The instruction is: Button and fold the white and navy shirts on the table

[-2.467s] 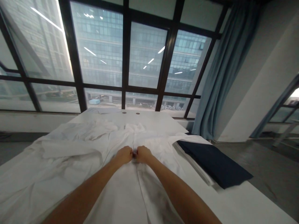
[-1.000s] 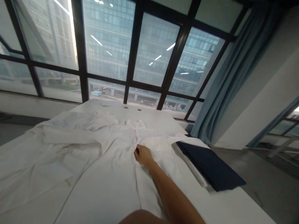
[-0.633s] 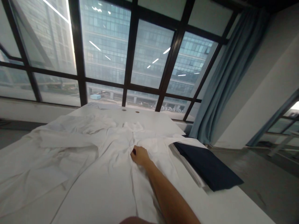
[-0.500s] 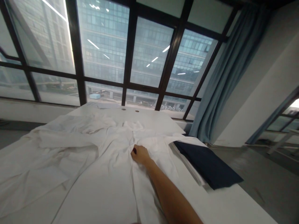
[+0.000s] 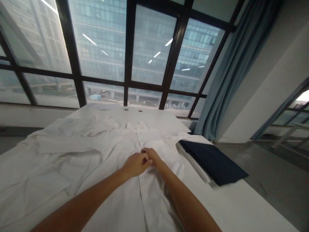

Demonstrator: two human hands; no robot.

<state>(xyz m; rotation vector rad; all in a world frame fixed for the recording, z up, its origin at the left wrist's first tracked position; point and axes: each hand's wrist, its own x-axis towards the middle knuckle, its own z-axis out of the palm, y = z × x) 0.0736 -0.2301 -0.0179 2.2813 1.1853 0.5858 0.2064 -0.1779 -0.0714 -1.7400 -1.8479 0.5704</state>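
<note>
At frame centre, my left hand (image 5: 135, 165) and right hand (image 5: 155, 158) are overlapping on the shirt (image 5: 152, 196), fingers curled; I cannot tell whether they are pinching it. The shirt is lying from centre to bottom edge, navy cloth (image 5: 214, 162) resting centre right.

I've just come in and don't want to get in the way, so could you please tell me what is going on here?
A person's left hand and right hand come together, fingers curled, at the front opening of a white garment lying on a white table, its collar at the far end. What they may be pinching is hidden. More rumpled white cloth lies to the left, and a navy cloth lies to the right.
</note>
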